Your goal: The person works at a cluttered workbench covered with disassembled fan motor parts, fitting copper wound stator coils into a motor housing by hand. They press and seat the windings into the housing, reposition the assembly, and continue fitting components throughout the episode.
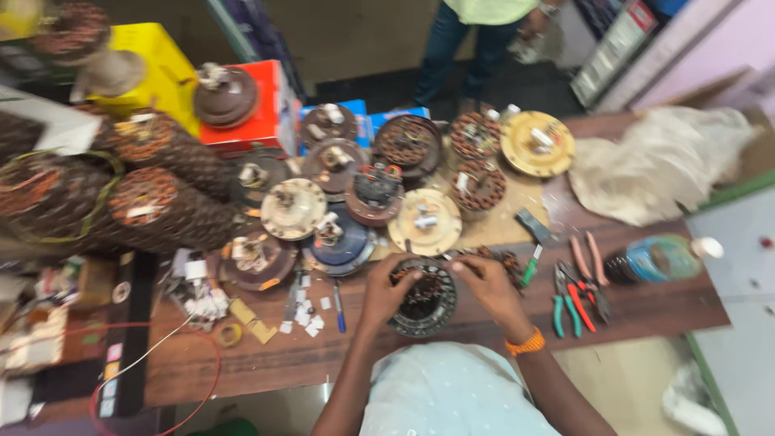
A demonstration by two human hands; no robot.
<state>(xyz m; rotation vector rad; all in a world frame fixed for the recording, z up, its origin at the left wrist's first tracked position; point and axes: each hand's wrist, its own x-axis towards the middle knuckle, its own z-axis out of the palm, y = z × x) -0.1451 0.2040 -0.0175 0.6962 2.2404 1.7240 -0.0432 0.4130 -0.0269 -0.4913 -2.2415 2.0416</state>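
Holding a round, dark fan stator [423, 299] flat on the wooden bench [266, 359], I have my left hand [386, 289] curled over its left rim and my right hand [487, 287] pinching at its upper right edge, fingers bent and close together. It lies face up just in front of me, near the bench's front edge; being round, it has no long axis I can make out, and the copper windings ring its middle.

Behind it I count about a dozen more round motor parts: two cream plates [425, 220], one yellow plate [537, 143], and the rest brown or copper-wound. Three bigger wound coils [153, 202] are stacked at the left. To my right lie pliers and cutters [575, 303] with red, green and pink handles; I make out three or four, though blur hides the exact count. One green-handled screwdriver [530, 265] and one blue pen [339, 307] lie near the stator.

One plastic bottle [658, 258] with a blue label lies on its side at the right. At the back stand one yellow box [165, 73], one red box [270, 109] and two blue boxes [355, 109]. Small white paper tags [305, 316] are scattered left of my left hand. Another person's legs [464, 48] stand beyond the bench.
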